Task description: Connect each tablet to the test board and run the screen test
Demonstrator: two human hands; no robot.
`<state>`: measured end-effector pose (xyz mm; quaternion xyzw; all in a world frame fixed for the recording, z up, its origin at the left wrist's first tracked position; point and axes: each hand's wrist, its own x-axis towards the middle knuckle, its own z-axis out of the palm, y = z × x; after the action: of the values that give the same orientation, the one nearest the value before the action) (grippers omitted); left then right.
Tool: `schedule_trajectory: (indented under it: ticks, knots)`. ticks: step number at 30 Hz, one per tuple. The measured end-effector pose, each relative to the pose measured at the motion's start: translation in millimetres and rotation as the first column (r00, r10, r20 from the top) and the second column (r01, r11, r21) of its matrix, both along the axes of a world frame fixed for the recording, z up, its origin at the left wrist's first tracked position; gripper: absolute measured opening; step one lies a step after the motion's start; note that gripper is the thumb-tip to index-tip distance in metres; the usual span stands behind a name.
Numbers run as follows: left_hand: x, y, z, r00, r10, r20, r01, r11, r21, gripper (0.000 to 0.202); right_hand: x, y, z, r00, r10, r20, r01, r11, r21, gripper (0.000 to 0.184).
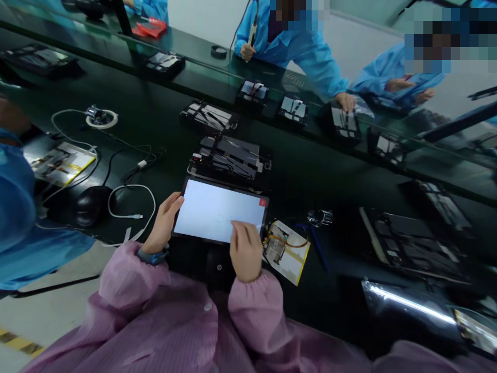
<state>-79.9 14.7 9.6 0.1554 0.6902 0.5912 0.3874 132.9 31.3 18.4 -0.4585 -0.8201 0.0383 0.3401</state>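
A tablet [207, 211] with a lit, nearly blank white screen and a small red patch at its top right corner lies in front of me, tilted a little. My left hand [165, 220] grips its left edge, thumb over the front and the other fingers hidden behind. Over the lower right of the screen is my right hand [246, 248], its fingers bunched with the tips at the glass; I see nothing in them. Close to the right hand lies a circuit board assembly on a white, yellow-edged battery [287, 251]. A black mouse [217, 264] is below the tablet.
Behind the tablet sit stacked display panels [233, 155]. Left are a black mouse [93, 204], a white cable [149, 194] and another battery assembly [64, 163]. To the right, a blue stick tool [318, 248] and more panels [411, 241]. Co-workers in blue sit across and left.
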Motion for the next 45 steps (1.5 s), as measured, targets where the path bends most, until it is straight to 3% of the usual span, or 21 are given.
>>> schedule_trajectory:
  ticks: [3,6,9,12,19,23,27,34,45]
  knots:
    - [0,-1,1.2,1.000,-0.005,-0.012,0.004,0.999,-0.033,0.044,37,-20,-9.6,0.980,-0.185,-0.069,0.190,0.979,0.069,0.026]
    - [0,-3,1.7,1.000,-0.023,-0.017,0.022,0.999,-0.033,0.045,59,-36,-19.7,0.967,-0.254,0.017,0.253,0.965,0.064,0.029]
    - [-1,-3,0.4,0.999,-0.024,-0.028,0.023,1.000,-0.017,0.045,64,-45,-26.1,0.961,-0.253,0.111,0.248,0.967,0.050,0.030]
    - [-1,-3,0.8,0.998,-0.064,-0.008,0.065,0.997,0.033,0.047,63,-47,-26.3,0.961,-0.267,0.070,0.261,0.961,0.087,0.032]
    - [-1,0,0.4,0.998,-0.066,0.012,0.066,0.996,0.055,0.045,61,-23,-4.7,0.965,-0.252,-0.077,0.261,0.954,0.149,0.030]
    - [-2,1,-5.0,0.998,-0.064,-0.017,0.065,0.995,0.076,0.045,52,2,9.1,0.973,-0.205,-0.109,0.218,0.967,0.130,0.028]
    - [-2,4,-7.8,1.000,-0.019,-0.017,0.021,0.997,0.074,0.043,36,13,8.3,0.992,-0.078,-0.100,0.088,0.990,0.106,0.031]
    - [-5,9,-6.1,0.997,-0.075,-0.023,0.077,0.991,0.110,0.039,26,-15,-15.0,0.984,0.179,-0.028,-0.178,0.984,0.013,0.035]
    - [-5,8,-3.8,0.998,-0.069,-0.016,0.070,0.994,0.087,0.038,19,-30,-21.5,0.968,0.250,-0.016,-0.250,0.968,-0.008,0.034]
